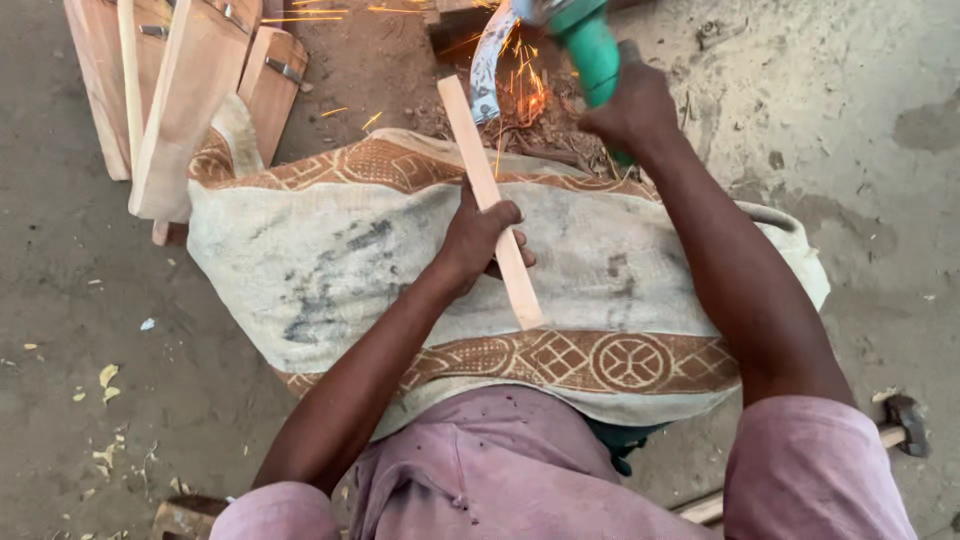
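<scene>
So the wooden handle (488,195) is a pale, straight stick running diagonally over the person's lap, from up near the sparks down to about the middle of the cloth. At its far end there's a curved metal blade (487,62), shiny and bent like a sickle, and that's where the orange sparks (525,95) are flying off. The left hand (478,238) sits about halfway down the stick, fingers wrapped over the top and thumb underneath, clamped tight so the stick is pinned against the lap. The lower end of the stick pokes out past that hand toward the person's body.

The right hand (632,108) is further out and to the right, curled shut around the green body of a grinder (585,45), which is touching the blade right at the top edge of the view. Can't really see the disc itself, it's cut off.

Under all this is a beige cloth (330,250) with brown patterned borders, draped over the knees. To the upper left, a few wooden boards (185,100) with metal hinges lean together on the dirt ground (880,200). A hammer (900,422) lies at the lower right, just beside the pink sleeve (820,470).
</scene>
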